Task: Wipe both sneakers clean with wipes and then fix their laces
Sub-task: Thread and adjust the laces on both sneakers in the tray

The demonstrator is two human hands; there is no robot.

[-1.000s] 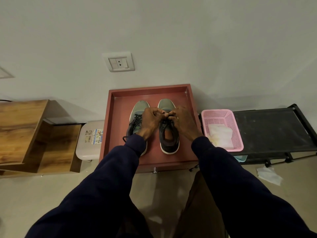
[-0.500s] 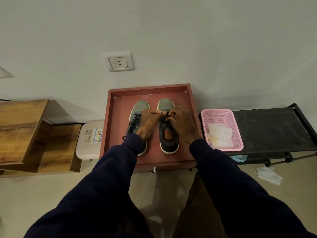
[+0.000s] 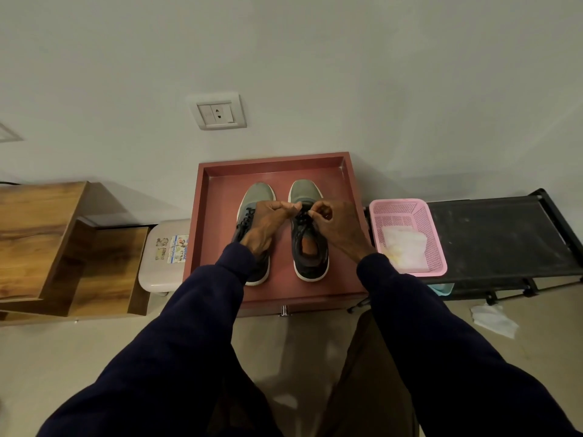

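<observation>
the two sneakers stand side by side, toes toward the wall, in a shallow red tray pushed against that wall. this keeps them from sliding and puts both within reach of the person leaning over them. both hands meet over the right-hand sneaker, above its upper eyelets. the left hand reaches across the left-hand sneaker and hides its middle. its fingers are curled, with thumb and forefinger pressed together on the dark lace. the right hand comes in from the other side, fingers likewise curled and pinching the same lace. which strand each hand holds is too small to tell. gripping from opposite sides lets the strands be drawn against each other, so this looks like tightening or knotting, the lace-fixing part of the task. the left-hand sneaker's own lace shows beside the left hand, but whether it is tied cannot be told. a pink basket sits just beside the tray on a black rack, keeping a pack of wipes close to the right arm. a crumpled wipe lies on the floor below the rack, which suggests the wiping is done.
</observation>
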